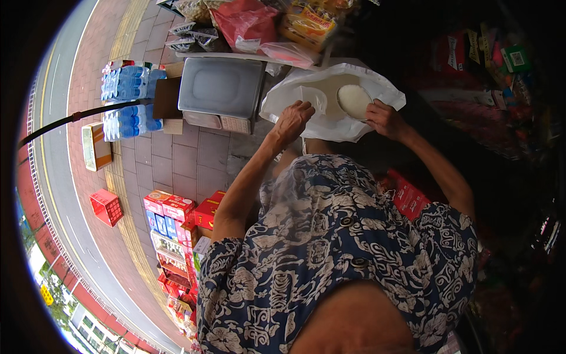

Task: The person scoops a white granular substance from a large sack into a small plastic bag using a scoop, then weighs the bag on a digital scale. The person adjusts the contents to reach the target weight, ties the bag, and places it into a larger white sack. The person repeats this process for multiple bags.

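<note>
Before me a large white plastic sack (289, 90) is spread open, with white grains deep inside. My right hand (385, 119) grips the rim of a round bowl or scoop at the sack's right side. White grains (355, 101), perhaps sugar or rice, fill that round vessel (340, 108). At the sack's left side, my left hand (297, 116) has its fingers pinched on a thin translucent plastic bag (315, 98), whose mouth hangs over the sack's opening. What the thin bag contains cannot be told.
A lidded grey plastic bin (221, 84) stands left of the sack. Bagged goods (247, 22) lie on a shelf beyond it. Bottled-water packs (128, 84), a red crate (106, 207) and stacked cartons (170, 208) stand on the pavement. Packaged goods (464, 53) fill the dark right side.
</note>
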Demonstrator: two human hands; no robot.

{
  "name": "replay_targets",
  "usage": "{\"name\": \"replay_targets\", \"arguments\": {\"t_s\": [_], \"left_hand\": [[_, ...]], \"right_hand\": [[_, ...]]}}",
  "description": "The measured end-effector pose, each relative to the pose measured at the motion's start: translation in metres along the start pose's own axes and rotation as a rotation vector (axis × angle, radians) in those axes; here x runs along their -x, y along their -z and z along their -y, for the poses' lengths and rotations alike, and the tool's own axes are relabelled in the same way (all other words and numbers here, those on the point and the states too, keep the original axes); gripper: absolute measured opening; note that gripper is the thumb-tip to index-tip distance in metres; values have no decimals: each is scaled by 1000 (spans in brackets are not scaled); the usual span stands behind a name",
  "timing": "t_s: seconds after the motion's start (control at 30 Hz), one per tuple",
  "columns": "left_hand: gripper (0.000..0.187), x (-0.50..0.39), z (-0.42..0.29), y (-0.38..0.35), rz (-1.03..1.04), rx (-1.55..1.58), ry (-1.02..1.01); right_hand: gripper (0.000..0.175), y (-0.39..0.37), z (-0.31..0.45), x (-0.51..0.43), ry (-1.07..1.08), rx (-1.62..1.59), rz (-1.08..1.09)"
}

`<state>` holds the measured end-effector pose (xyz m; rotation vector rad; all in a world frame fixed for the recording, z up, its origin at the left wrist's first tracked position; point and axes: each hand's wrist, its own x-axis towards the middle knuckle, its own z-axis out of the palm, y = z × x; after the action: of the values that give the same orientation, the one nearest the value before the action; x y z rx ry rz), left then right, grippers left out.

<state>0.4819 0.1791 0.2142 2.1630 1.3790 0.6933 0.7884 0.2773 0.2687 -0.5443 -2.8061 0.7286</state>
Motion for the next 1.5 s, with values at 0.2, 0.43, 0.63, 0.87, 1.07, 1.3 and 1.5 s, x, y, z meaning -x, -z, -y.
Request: {"name": "replay_targets", "arguments": {"t_s": [0.2, 0.43, 0.63, 0.87, 1.07, 1.3, 1.5], "left_hand": [[5, 5, 25, -59, 222, -148, -104], [8, 4, 19, -97, 280, -231, -114], [9, 17, 19, -113, 281, -250, -139], [12, 19, 14, -120, 220, -100, -72], [12, 21, 9, -131, 234, -108, 42], [11, 23, 4, -133, 187, -227, -97], [6, 25, -2, -137, 138, -215, -122]], "right_hand": [[19, -12, 3, -2, 182, 116, 130], [18, -30, 2, -15, 317, 189, 336], [15, -42, 2, -14, 321, 227, 441], [11, -52, 1, -15, 339, 266, 491], [10, -59, 4, -21, 305, 294, 593], [12, -65, 8, -32, 218, 331, 737], [14, -69, 12, -40, 187, 302, 810]]}}
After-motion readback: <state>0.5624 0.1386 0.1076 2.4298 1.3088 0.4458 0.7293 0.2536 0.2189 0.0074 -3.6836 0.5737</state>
